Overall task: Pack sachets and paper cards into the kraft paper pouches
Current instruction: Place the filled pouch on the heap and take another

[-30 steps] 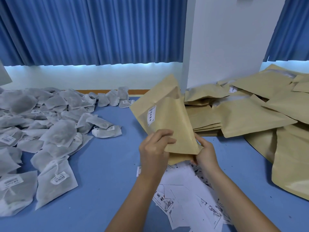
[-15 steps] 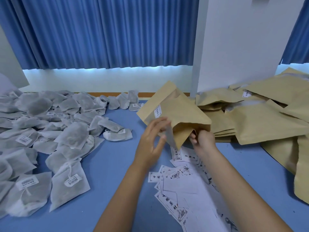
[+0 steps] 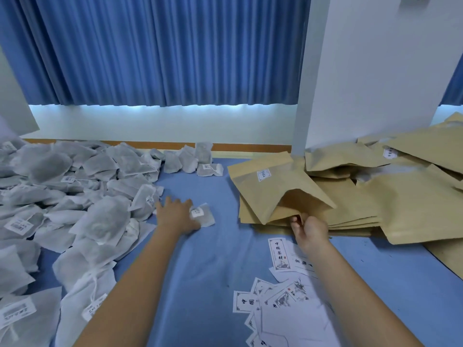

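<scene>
While the head view looks down on the blue desk point(image 3: 213, 259), the left hand point(image 3: 176, 216) lies palm down near the desk's middle, at the right fringe of the sachet heap point(image 3: 75, 196) that covers the desk's left side. One sachet point(image 3: 204, 216), white mesh with a small printed label, lies on the cloth touching this hand on its thumb side, partly tucked under it. The fingers point toward the far edge. Blur hides whether they merely rest on the sachet or pinch it, so I cannot tell.

The right hand point(image 3: 310, 230) is right of centre, with its fingers curled and pinching the lower edge of a kraft pouch point(image 3: 275, 191). This pouch slants up and away from the hand toward the far edge, its mouth gaping on the side nearest the hand and a small white label point(image 3: 263, 175) on its face. It overlaps the stack of flat pouches point(image 3: 400, 196) spread along the desk's right side.

Paper cards point(image 3: 280, 296) with black print lie scattered at the near edge, beside and under the right forearm, well apart from the left hand. A blue curtain point(image 3: 162, 51) and a white pillar point(image 3: 375, 71) stand behind the far edge.
</scene>
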A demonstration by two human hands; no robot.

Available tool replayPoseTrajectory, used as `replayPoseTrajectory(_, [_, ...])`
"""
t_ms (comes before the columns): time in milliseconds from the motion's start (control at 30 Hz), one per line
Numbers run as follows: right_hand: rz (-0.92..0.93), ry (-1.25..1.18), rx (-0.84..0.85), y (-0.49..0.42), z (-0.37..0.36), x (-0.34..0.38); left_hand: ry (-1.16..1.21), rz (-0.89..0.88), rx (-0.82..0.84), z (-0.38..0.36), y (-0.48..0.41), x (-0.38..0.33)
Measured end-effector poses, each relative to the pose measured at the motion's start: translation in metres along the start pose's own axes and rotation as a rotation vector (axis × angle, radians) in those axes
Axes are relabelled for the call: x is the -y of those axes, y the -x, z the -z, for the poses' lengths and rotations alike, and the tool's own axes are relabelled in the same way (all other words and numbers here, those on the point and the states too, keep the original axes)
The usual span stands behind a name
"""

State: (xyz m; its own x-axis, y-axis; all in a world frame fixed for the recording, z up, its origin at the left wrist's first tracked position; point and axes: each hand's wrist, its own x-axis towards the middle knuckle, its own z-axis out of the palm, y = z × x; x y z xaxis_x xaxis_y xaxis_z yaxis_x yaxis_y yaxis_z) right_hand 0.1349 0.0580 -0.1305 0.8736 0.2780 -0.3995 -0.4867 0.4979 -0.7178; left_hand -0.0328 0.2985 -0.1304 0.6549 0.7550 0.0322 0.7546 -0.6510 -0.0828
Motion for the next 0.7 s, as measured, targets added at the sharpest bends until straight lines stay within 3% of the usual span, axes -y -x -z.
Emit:
replayPoseTrajectory(67, [0.011,-0.036,0.029,0.004,-0.001,-0.001,0.035,-0.072,-0.031,0.013,0.017,-0.016])
replayPoseTrajectory(133, [0.026,-0.033,0.054,0.008,-0.002,-0.001,0.218,-0.188,-0.083,0.032,0.043,-0.033])
replayPoseTrajectory(267, [0.072,0.122,0.078,0.018,0.003,-0.004,0.723,-0.547,0.185,0.084,0.11,-0.077])
replayPoseTrajectory(367, [0.118,0.249,0.243,0.03,0.007,-0.006,0.763,-0.732,0.054,0.102,0.126,-0.12])
replayPoseTrajectory(500, [0.104,0.032,0.174,0.046,0.005,0.001,0.425,-0.618,-0.21,0.107,0.113,-0.159])
replayPoseTrajectory(567, [0.179,0.051,0.19,0.054,0.005,0.001,0.303,-0.47,-0.163,0.107,0.107,-0.171])
replayPoseTrajectory(700, [0.269,0.161,0.22,0.068,0.004,0.001,0.353,-0.277,0.045,0.118,0.095,-0.172])
